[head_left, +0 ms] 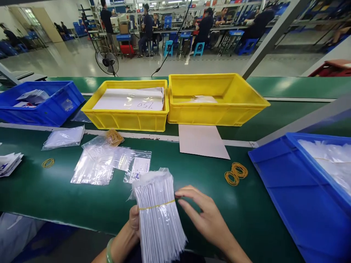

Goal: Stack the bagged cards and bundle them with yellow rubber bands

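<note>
A thick bundle of plastic bags [159,223] with white contents is held upright over the table's front edge, a yellow rubber band [157,206] around it. My left hand [134,219] grips it from the left side; most of its fingers are hidden behind the bundle. Beside the bundle's right edge is my right hand [204,215], thumb and fingers apart, with the fingertips close to the end of the band. Just beyond the bundle lies a clear bag with a printed card [140,167]. Loose clear bags [94,162] are spread to its left.
Rubber bands lie at right [236,173], at left [48,163] and in a bag [114,137]. Two yellow bins, one with papers [128,99], the other [216,115] nearly bare, stand behind. Blue bins flank the table, left [63,106] and right [274,186]. A cardboard sheet [203,142] lies flat.
</note>
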